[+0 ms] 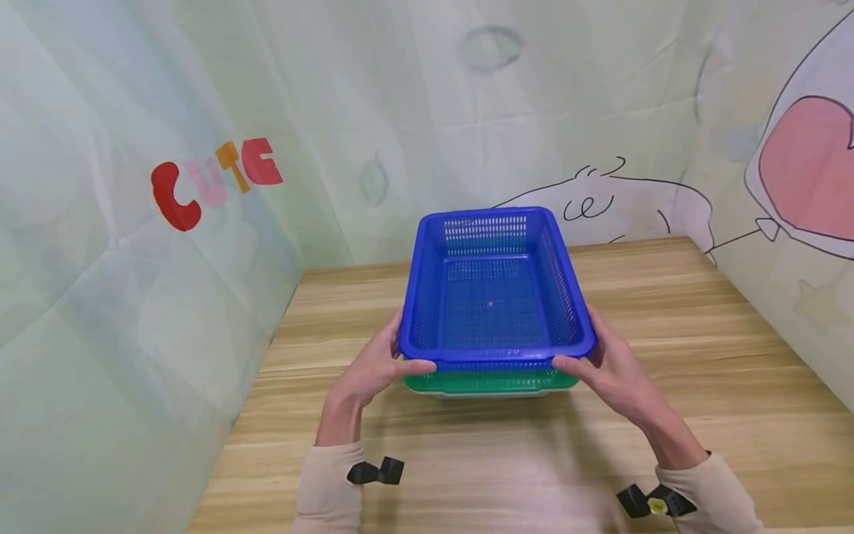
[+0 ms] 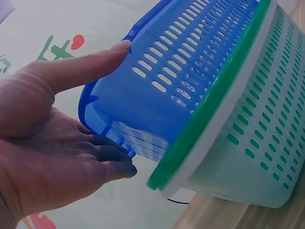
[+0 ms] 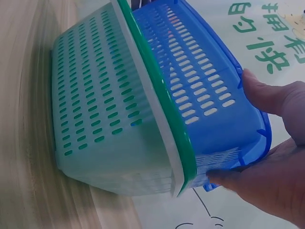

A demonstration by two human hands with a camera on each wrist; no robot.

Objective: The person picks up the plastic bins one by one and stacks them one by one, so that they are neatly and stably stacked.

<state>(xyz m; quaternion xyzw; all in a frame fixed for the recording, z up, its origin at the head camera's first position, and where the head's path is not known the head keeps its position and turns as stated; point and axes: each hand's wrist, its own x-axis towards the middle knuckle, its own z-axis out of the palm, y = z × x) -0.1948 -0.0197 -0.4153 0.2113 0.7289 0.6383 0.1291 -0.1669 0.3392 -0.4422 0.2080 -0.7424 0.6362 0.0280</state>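
Observation:
A blue plastic basket (image 1: pixel 497 355) with slotted walls is between the two hands, its inside bare. My left hand (image 1: pixel 373 368) grips its near left corner, thumb on the near rim and fingers along the side. At the near right corner my right hand (image 1: pixel 617 374) holds it the same way. Both wrist views show the blue basket sitting partly inside a green basket (image 2: pixel 209 114), its rim raised well above the green one. The green basket is nested in a white basket (image 3: pixel 114 157), which stands on the table; mostly their rims show from above.
The wood-grain table (image 1: pixel 667 334) extends to both sides of the stack. Behind and at the sides hangs a pale printed cloth (image 1: pixel 400 111), with the word CUTE at left and a heart balloon at right. Black devices (image 1: pixel 376 472) are strapped at both wrists.

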